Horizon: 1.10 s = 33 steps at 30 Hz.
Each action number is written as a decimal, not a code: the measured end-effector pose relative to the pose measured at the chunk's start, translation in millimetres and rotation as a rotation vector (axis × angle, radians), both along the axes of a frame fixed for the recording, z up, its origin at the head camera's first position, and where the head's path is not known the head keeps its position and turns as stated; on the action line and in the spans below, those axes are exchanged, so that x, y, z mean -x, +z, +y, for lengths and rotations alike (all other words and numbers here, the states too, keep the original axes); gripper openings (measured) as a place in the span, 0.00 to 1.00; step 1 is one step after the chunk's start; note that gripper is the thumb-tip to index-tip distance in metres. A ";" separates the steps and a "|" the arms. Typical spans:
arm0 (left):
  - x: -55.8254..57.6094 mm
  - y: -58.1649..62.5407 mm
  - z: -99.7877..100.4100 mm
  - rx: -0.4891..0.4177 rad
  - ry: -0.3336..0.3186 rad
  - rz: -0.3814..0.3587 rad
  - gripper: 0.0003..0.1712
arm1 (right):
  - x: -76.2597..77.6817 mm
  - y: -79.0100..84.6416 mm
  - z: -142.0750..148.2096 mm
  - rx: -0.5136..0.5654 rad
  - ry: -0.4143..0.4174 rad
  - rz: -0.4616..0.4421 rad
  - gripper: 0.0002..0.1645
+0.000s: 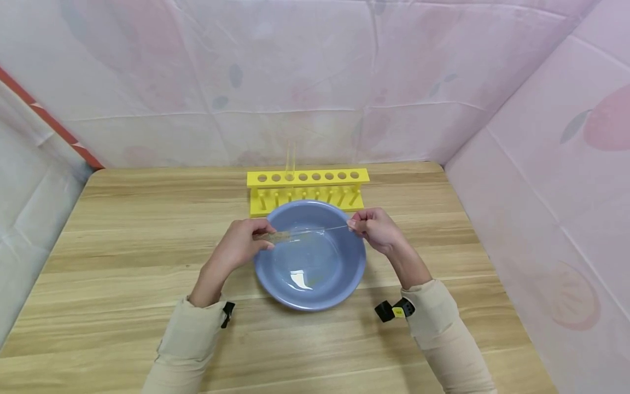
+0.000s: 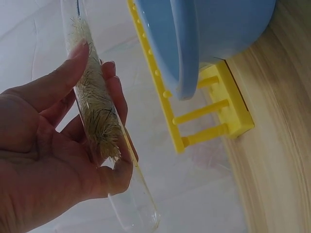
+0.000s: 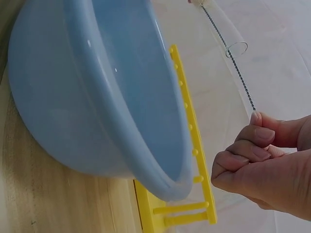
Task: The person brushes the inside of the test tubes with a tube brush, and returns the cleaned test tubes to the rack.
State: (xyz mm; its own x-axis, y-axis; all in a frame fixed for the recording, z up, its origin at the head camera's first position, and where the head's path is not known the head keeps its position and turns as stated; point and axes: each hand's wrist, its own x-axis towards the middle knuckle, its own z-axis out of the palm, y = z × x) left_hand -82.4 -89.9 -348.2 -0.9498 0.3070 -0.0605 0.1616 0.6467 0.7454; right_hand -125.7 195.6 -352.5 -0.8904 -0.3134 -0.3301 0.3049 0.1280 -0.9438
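Note:
My left hand (image 1: 242, 241) grips a clear glass test tube (image 2: 133, 208), held nearly level above the blue basin (image 1: 310, 295). Inside the tube sits a test tube brush (image 2: 99, 104) with pale bristles, its bristled head within the part my left fingers wrap. The brush's twisted wire handle (image 3: 233, 60) comes out of the tube's open mouth (image 3: 238, 48) toward the right. My right hand (image 1: 376, 229) pinches the end of that wire between thumb and forefinger, over the basin's right rim, with its other fingers curled in. Water with a bright reflection lies in the basin.
Right behind the basin stands a yellow test tube rack (image 1: 307, 176) with a row of holes and pegs. One clear test tube (image 1: 291, 156) stands upright in it, left of the middle. The wooden table (image 1: 147, 246) meets patterned cloth walls at the back and sides.

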 end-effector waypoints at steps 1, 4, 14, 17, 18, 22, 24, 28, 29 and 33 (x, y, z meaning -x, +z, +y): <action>0.0 -0.1 -0.3 -0.002 0.000 -0.002 0.10 | -0.1 -0.2 0.2 -0.003 0.006 0.014 0.16; 0.4 0.1 -1.3 -0.019 0.007 -0.013 0.10 | -0.8 -2.0 1.5 -0.024 0.029 0.064 0.14; 1.1 2.9 -3.9 -0.029 0.039 -0.035 0.10 | 1.8 -5.1 2.6 -0.084 0.080 0.112 0.10; 0.9 2.6 -4.0 -0.033 0.037 -0.031 0.10 | 2.9 -5.1 2.4 -0.104 0.088 0.102 0.12; 0.8 2.5 -3.9 -0.034 0.036 -0.028 0.10 | 3.3 -5.4 2.5 -0.112 0.092 0.099 0.13; 0.3 1.4 -3.5 -0.035 0.036 -0.020 0.09 | 4.9 -7.2 3.2 -0.143 0.119 0.100 0.15; 0.2 0.7 -2.7 -0.034 0.032 -0.013 0.10 | 5.1 -7.6 3.2 -0.150 0.136 0.105 0.16; 0.1 -1.0 -0.7 -0.039 0.019 0.001 0.10 | 5.0 -7.3 2.5 -0.132 0.124 0.108 0.13; 0.1 -1.4 -0.2 -0.041 0.016 0.003 0.10 | 5.0 -7.1 2.0 -0.118 0.111 0.104 0.11; -0.1 -1.9 0.6 -0.044 0.018 0.010 0.10 | 5.3 -5.8 0.8 -0.080 0.053 0.080 0.09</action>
